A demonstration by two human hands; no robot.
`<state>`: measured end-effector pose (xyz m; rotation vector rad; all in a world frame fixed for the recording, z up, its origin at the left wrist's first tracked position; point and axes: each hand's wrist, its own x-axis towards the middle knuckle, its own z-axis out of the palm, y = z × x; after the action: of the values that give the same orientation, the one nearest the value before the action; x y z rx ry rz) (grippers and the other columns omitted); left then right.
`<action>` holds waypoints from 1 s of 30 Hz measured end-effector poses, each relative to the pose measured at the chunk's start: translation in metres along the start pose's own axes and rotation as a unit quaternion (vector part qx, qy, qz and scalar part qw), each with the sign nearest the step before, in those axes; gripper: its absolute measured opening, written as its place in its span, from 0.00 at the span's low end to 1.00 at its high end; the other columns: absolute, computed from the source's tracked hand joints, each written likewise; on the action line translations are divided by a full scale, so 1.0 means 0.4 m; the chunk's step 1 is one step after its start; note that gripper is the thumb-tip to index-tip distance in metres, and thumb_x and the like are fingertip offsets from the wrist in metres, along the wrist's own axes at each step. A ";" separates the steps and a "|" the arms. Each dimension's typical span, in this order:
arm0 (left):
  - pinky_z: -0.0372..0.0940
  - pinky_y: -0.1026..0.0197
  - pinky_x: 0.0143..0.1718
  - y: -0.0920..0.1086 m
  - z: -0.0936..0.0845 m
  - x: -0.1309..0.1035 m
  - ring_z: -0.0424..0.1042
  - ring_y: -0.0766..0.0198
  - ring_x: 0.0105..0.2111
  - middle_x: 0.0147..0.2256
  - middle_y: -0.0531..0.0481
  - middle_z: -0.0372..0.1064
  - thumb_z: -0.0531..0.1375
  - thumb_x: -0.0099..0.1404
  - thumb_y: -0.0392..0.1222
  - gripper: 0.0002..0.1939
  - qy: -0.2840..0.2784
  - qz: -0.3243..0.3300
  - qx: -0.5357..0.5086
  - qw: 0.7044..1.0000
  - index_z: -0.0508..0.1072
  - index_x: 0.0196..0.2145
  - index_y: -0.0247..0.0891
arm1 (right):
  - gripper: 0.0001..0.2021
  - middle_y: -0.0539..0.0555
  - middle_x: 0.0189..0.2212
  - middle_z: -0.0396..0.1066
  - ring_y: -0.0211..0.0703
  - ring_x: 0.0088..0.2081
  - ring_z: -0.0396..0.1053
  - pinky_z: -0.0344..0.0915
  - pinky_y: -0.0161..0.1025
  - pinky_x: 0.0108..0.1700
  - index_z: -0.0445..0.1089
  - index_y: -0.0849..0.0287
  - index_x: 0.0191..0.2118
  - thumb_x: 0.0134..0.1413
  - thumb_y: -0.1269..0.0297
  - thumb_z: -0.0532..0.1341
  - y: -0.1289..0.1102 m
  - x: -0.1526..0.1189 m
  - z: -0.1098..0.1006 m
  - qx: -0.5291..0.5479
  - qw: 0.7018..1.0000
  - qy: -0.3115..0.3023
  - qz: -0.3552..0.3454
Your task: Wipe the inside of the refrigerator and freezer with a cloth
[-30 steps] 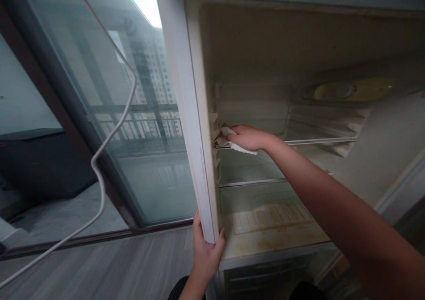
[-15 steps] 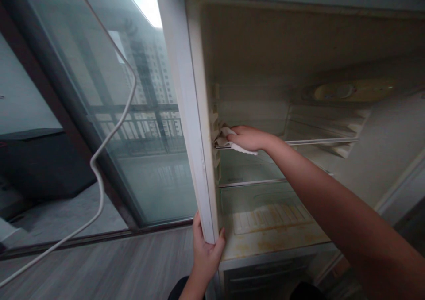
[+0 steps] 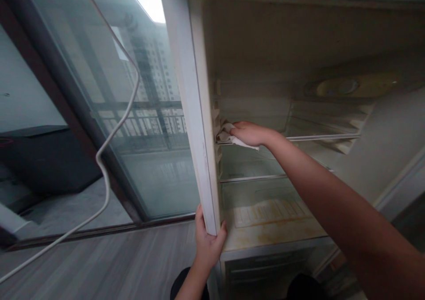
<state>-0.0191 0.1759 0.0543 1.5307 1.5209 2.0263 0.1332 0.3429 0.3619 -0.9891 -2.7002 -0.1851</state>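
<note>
While my right hand [image 3: 250, 133] reaches over a flat glass shelf [image 3: 325, 137] with a slim pale front trim, I judge the step in hand to be wiping that shelf's left end inside an old cream-coloured refrigerator. A crumpled off-white cloth [image 3: 226, 132] is gripped in that hand: its bunched part lies just beyond the fingertips, and a lighter flap spreads under the palm and hangs over the shelf's front edge. Those fingertips are partly lost in the folds, so I cannot tell how each one is bent. Just past them stand the ridged cream plastic shelf supports [image 3: 216, 118], close beside the cloth; whether cloth and supports touch is unclear to me. Below the fingers, well apart, run a second glass shelf [image 3: 254, 178] and the yellow-stained compartment floor [image 3: 272, 236]. Lower and nearer, my left hand [image 3: 210, 242] is clasped around the long pale side wall [image 3: 199, 149], thumb on the inner face, fingers on the outer. To my mind the next move calls for steady pressure and a sideways stroke along the trim, with the left grip bracing and the fingertips kept clear of the supports' ridges.
</note>
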 end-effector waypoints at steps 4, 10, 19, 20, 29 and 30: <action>0.59 0.42 0.62 0.010 0.000 0.006 0.67 0.48 0.57 0.52 0.39 0.66 0.66 0.61 0.43 0.35 -0.011 0.024 0.010 1.000 0.59 0.63 0.40 | 0.28 0.66 0.55 0.71 0.53 0.52 0.71 0.64 0.41 0.50 0.72 0.65 0.54 0.72 0.53 0.41 -0.015 -0.008 -0.007 0.044 0.998 -0.009 0.048; 0.59 0.43 0.62 0.027 0.001 0.012 0.66 0.49 0.57 0.50 0.41 0.66 0.65 0.62 0.43 0.36 -0.018 0.032 -0.002 0.999 0.58 0.65 0.40 | 0.27 0.66 0.53 0.72 0.54 0.49 0.72 0.64 0.41 0.46 0.73 0.65 0.52 0.71 0.54 0.42 -0.031 -0.034 -0.009 0.023 0.998 -0.002 0.057; 0.57 0.42 0.64 0.034 0.004 0.016 0.64 0.48 0.60 0.57 0.38 0.64 0.65 0.62 0.41 0.36 -0.021 0.045 -0.006 0.999 0.58 0.65 0.40 | 0.25 0.67 0.56 0.69 0.58 0.58 0.65 0.56 0.52 0.62 0.66 0.68 0.60 0.65 0.61 0.46 -0.098 -0.204 0.104 -0.068 0.969 0.229 0.065; 0.56 0.42 0.64 0.032 0.005 0.016 0.63 0.48 0.61 0.57 0.38 0.64 0.65 0.62 0.41 0.37 -0.020 0.045 -0.008 0.999 0.57 0.66 0.40 | 0.27 0.65 0.62 0.64 0.57 0.63 0.60 0.51 0.52 0.66 0.62 0.68 0.64 0.64 0.62 0.46 -0.094 -0.230 0.135 -0.063 0.964 0.258 0.029; 0.56 0.42 0.64 0.027 0.009 0.015 0.63 0.48 0.61 0.57 0.38 0.64 0.65 0.61 0.41 0.37 -0.012 0.034 -0.017 0.999 0.57 0.65 0.41 | 0.28 0.68 0.51 0.72 0.58 0.53 0.69 0.61 0.52 0.58 0.72 0.63 0.54 0.71 0.50 0.43 -0.081 -0.260 0.339 -0.033 0.997 -0.027 0.070; 0.56 0.43 0.64 0.025 0.008 0.014 0.64 0.48 0.61 0.56 0.39 0.64 0.65 0.61 0.41 0.37 -0.012 0.031 -0.018 0.999 0.58 0.65 0.41 | 0.30 0.68 0.49 0.73 0.58 0.52 0.70 0.63 0.52 0.56 0.73 0.63 0.52 0.72 0.49 0.40 -0.083 -0.242 0.338 -0.031 0.996 -0.048 0.069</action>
<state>-0.0149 0.1770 0.0654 1.6015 1.4372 2.0492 0.1560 0.2862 0.2038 -1.2277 -2.7133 -0.2016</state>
